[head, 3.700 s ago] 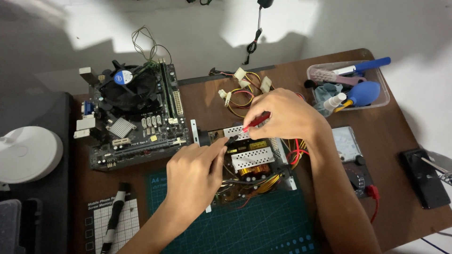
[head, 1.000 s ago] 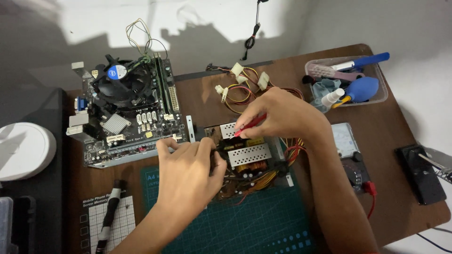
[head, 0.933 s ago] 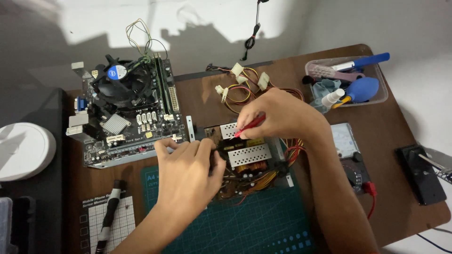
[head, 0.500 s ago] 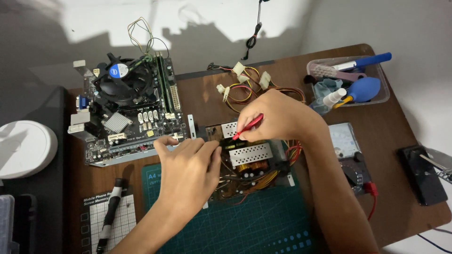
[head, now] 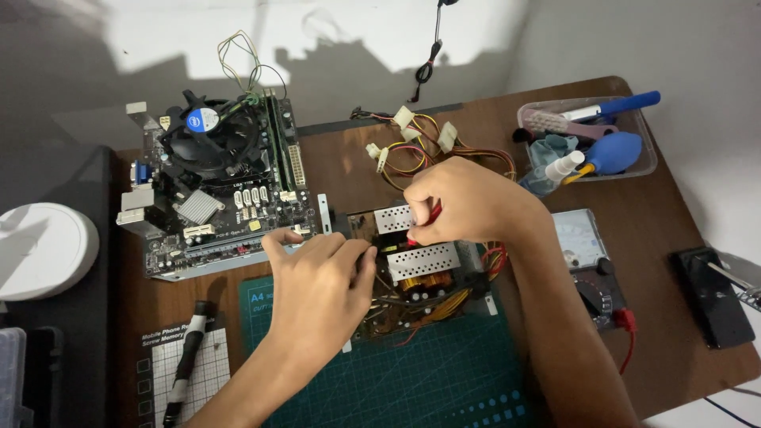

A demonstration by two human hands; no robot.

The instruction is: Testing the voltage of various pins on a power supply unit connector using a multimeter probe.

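Head view. Landmark: the opened power supply board (head: 416, 273), a bare circuit board with two ribbed, perforated silver heat sinks, copper-wound coils and a loose tangle of yellow, red and black wires. It lies on the upper edge of a dark green gridded cutting mat (head: 412, 372), matte, with pale ruled lines, on a brown wooden table (head: 682, 206).

Right hand (head: 464, 198): over the board's upper part, fingers curled tight around a thin red probe (head: 428, 222) whose tip points down between the two heat sinks. Left hand (head: 321, 277): at the board's left edge, fingers bunched narrow; a dark tip shows at the fingertips, but what they pinch I cannot tell.

Left of the board: a black motherboard (head: 214, 190) with a round finned cooler fan. Right of it: an analogue multimeter (head: 587, 254), pale dial face, black knob, red lead. Far upper right of it: a clear plastic tray (head: 646, 154) with a blue rubber blower. Lower left of it: a black marker (head: 186, 361) on a white gridded card.

Against half a second earlier: both hands keep the same spots on the board; the probe sits at nearly the same angle. Nothing else on the table has shifted.
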